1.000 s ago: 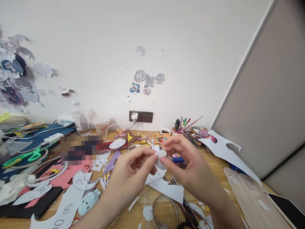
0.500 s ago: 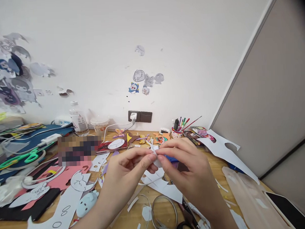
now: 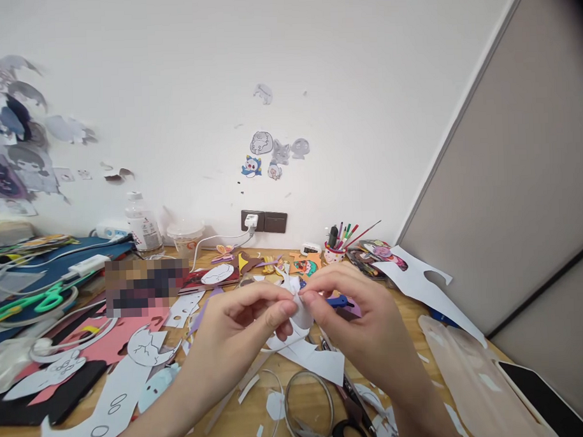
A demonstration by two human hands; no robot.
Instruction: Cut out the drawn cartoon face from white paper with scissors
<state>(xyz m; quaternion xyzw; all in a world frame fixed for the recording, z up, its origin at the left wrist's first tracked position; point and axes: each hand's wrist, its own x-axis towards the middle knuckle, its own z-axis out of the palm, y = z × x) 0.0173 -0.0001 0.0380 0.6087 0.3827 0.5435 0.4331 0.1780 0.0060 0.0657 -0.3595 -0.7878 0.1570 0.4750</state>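
Note:
In the middle of the view, both hands meet over the desk at a small white paper piece [image 3: 302,315]. My left hand [image 3: 250,322] pinches its left side between thumb and fingers. With thumb and forefinger, my right hand [image 3: 356,312] pinches the same piece from the right. The fingertips hide much of its upper part, so its full shape cannot be made out. Below it lies a larger white paper offcut [image 3: 320,364]. A blue-handled tool [image 3: 339,301] shows behind my right thumb.
A roll of clear tape [image 3: 288,410] and black-handled scissors [image 3: 351,433] lie near the front edge. Green scissors [image 3: 50,300] rest at left. A pen cup [image 3: 335,252], a bottle [image 3: 144,227] and a plastic tub [image 3: 186,238] stand by the wall. At right lies a phone [image 3: 541,394].
My fingers have shifted slightly on the paper, and more of its lower part shows between the hands. The whole view has moved a little, so the surroundings appear further left.

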